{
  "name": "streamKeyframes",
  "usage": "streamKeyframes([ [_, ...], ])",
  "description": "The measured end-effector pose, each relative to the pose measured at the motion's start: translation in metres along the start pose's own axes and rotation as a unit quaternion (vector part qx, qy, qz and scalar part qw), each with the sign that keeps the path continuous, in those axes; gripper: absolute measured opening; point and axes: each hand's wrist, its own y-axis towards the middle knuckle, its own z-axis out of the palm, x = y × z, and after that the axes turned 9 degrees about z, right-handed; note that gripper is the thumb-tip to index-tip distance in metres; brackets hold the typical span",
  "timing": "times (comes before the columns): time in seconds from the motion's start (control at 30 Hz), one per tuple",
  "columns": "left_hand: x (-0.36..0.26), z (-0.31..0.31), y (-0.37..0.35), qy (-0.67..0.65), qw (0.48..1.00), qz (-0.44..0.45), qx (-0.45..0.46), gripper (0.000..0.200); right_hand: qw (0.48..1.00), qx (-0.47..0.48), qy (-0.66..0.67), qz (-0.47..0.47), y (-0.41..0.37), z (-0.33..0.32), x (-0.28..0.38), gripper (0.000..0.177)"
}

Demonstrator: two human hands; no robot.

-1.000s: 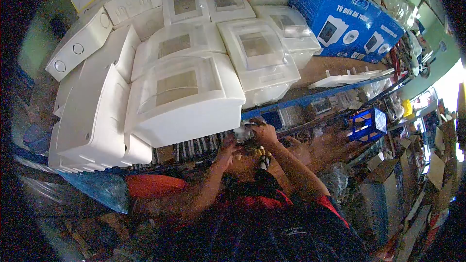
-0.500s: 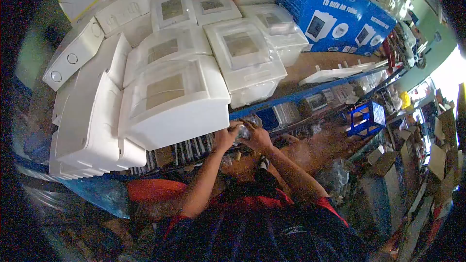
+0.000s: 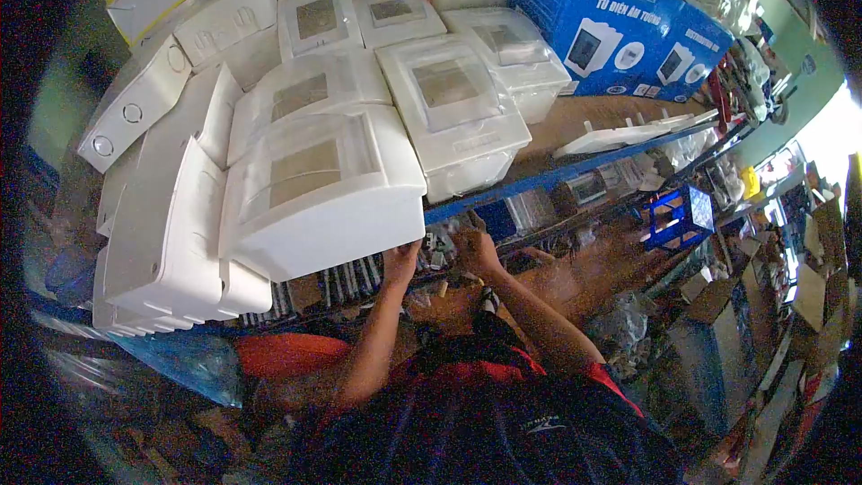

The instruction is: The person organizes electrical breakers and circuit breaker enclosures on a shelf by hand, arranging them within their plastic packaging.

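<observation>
My left hand [image 3: 403, 259] is just under the front right corner of a white plastic electrical enclosure [image 3: 332, 233] with a tinted window. Its fingers are mostly hidden there. A short way to the right, my right hand [image 3: 475, 250] reaches up to the lower shelf, below the blue shelf edge [image 3: 485, 198]. Shadow and blur obscure its fingertips. Between the two hands lie small white and grey parts [image 3: 437, 251], too small to name. No held object can be made out in either hand.
More white enclosures [image 3: 449, 117] crowd the upper shelf beside a blue printed carton [image 3: 620, 27]. Dark-and-light striped items [image 3: 350, 280] fill the lower shelf at left. A blue stool [image 3: 680, 216], a clear plastic bag [image 3: 626, 328] and open cardboard boxes [image 3: 709, 323] stand to the right.
Half a second ago both hands met around a clear, shiny item. Now they are apart, the left slightly further left and the right slightly further right; that item no longer shows between them.
</observation>
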Motion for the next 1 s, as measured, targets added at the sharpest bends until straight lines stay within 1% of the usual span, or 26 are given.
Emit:
streamKeyframes([
  [0.03,0.015,-0.003,-0.002,0.051,0.998,0.026,0.019,0.041,1.000,0.000,0.025,0.009,0.002,0.000,0.000,0.025],
  [0.07,0.037,-0.008,-0.005,0.101,0.993,0.051,0.038,0.041,0.996,-0.015,0.086,0.023,0.004,-0.002,-0.001,0.026],
  [0.13,0.031,-0.012,-0.007,0.159,0.982,0.015,0.097,0.040,0.976,-0.043,0.206,0.051,0.010,-0.010,-0.001,0.028],
  [0.2,0.019,-0.012,-0.013,0.169,0.964,-0.108,0.177,0.039,0.963,-0.081,0.240,0.096,0.013,-0.027,0.002,0.032],
  [0.27,0.017,-0.005,-0.024,0.159,0.967,-0.108,0.169,0.038,0.944,-0.122,0.273,0.140,0.018,-0.052,0.002,0.036],
  [0.3,0.018,-0.003,-0.029,0.153,0.968,-0.108,0.166,0.038,0.933,-0.165,0.291,0.136,0.026,-0.062,-0.010,0.039],
  [0.37,0.043,0.006,-0.033,0.164,0.947,-0.110,0.254,0.046,0.903,-0.251,0.325,0.126,0.039,-0.079,-0.043,0.044],
  [0.4,0.047,0.010,-0.033,0.168,0.933,-0.110,0.297,0.050,0.888,-0.245,0.360,0.145,0.039,-0.086,-0.051,0.045],
  [0.43,0.049,0.017,-0.040,0.181,0.929,-0.146,0.288,0.057,0.872,-0.238,0.395,0.164,0.040,-0.092,-0.058,0.047],
  [0.47,0.051,0.023,-0.043,0.182,0.932,-0.160,0.271,0.059,0.853,-0.231,0.431,0.180,0.041,-0.100,-0.066,0.049],
  [0.5,0.060,0.030,-0.045,0.184,0.934,-0.173,0.253,0.061,0.848,-0.202,0.450,0.194,0.047,-0.095,-0.105,0.053],
  [0.53,0.065,0.036,-0.047,0.187,0.935,-0.188,0.236,0.063,0.876,-0.194,0.398,0.189,0.051,-0.096,-0.120,0.053],
  [0.57,0.034,0.037,-0.042,0.217,0.924,-0.200,0.243,0.066,0.902,-0.184,0.345,0.185,0.052,-0.097,-0.131,0.052],
  [0.63,0.036,0.039,-0.040,0.215,0.915,-0.206,0.272,0.066,0.892,-0.142,0.363,0.227,0.052,-0.096,-0.133,0.049],
  [0.7,0.041,0.039,-0.042,0.191,0.921,-0.202,0.273,0.065,0.804,-0.077,0.500,0.313,0.051,-0.088,-0.132,0.044],
  [0.77,0.045,0.035,-0.043,0.166,0.937,-0.192,0.242,0.060,0.787,-0.077,0.536,0.297,0.039,-0.066,-0.154,0.042],
  [0.8,0.040,0.033,-0.042,0.164,0.942,-0.190,0.223,0.057,0.853,-0.084,0.447,0.254,0.023,-0.059,-0.157,0.042],
  [0.83,0.017,0.024,-0.037,0.183,0.943,-0.194,0.200,0.054,0.906,-0.101,0.352,0.212,0.006,-0.052,-0.160,0.042],
  [0.87,-0.001,0.016,-0.034,0.202,0.943,-0.199,0.175,0.051,0.977,-0.119,0.129,0.118,-0.019,-0.054,-0.152,0.042],
  [0.93,-0.015,0.001,-0.038,0.112,0.968,-0.163,0.157,0.048,0.979,-0.035,0.159,0.124,-0.047,-0.062,-0.115,0.041],
  [0.97,-0.019,-0.007,-0.041,0.068,0.976,-0.142,0.147,0.047,0.885,0.061,0.402,0.226,-0.056,-0.064,-0.093,0.041],
  [1.0,-0.021,-0.013,-0.043,0.024,0.983,-0.120,0.138,0.046,0.714,0.150,0.609,0.312,-0.064,-0.066,-0.069,0.041],
])
